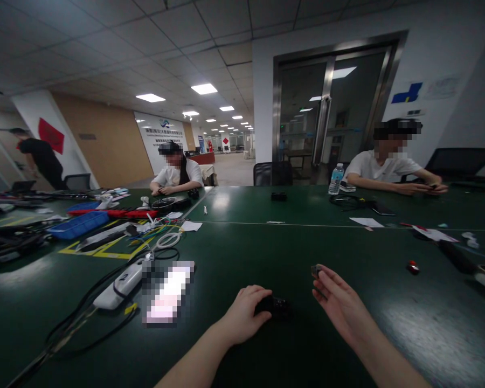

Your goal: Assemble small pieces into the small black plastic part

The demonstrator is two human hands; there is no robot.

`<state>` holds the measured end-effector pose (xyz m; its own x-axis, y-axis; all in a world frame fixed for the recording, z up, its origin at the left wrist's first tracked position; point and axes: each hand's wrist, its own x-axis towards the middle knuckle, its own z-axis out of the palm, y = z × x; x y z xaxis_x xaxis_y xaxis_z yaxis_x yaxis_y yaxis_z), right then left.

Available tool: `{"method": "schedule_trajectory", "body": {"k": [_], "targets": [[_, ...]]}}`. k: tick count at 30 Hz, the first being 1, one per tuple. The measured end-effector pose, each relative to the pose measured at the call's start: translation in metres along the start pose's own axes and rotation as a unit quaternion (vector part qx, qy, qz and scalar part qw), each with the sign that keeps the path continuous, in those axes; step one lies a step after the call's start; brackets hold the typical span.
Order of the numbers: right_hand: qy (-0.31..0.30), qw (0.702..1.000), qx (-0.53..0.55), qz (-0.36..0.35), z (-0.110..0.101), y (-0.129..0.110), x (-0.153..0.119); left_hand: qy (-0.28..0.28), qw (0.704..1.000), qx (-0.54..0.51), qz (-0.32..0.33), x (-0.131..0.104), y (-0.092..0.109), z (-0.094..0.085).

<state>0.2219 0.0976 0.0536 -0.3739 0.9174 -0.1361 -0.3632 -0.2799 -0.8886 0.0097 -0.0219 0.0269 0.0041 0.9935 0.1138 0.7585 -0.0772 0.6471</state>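
Observation:
My left hand (248, 315) rests on the green table with thumb and fingers closed round the left end of a small black block-shaped object (281, 307). Its fine detail is too dark to make out. To the right, my right hand (339, 299) is raised a little above the table. Between its thumb and fingertips it pinches a small dark piece (316, 271) with a partly see-through look, whose kind I cannot tell. The two hands are apart, and the small piece does not touch the black object.
Left of my hands lie a lit, blurred-out phone (170, 293), a white power strip (123, 283) with cables and a blue tray (78, 225). A small red item (413, 267) is at right. Farther back stand a water bottle (336, 179) and another black block (278, 196); two people sit opposite.

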Motion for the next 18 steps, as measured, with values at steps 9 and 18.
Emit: {"method": "schedule_trajectory", "body": {"k": [9, 18], "targets": [[-0.046, 0.978, -0.194, -0.060, 0.012, 0.010, -0.009, -0.002, 1.000, 0.004, 0.004, 0.000, 0.002, -0.002], [-0.107, 0.923, -0.352, -0.115, 0.020, 0.017, -0.016, 0.000, 1.000, 0.005, 0.004, 0.001, 0.001, -0.001]]}}
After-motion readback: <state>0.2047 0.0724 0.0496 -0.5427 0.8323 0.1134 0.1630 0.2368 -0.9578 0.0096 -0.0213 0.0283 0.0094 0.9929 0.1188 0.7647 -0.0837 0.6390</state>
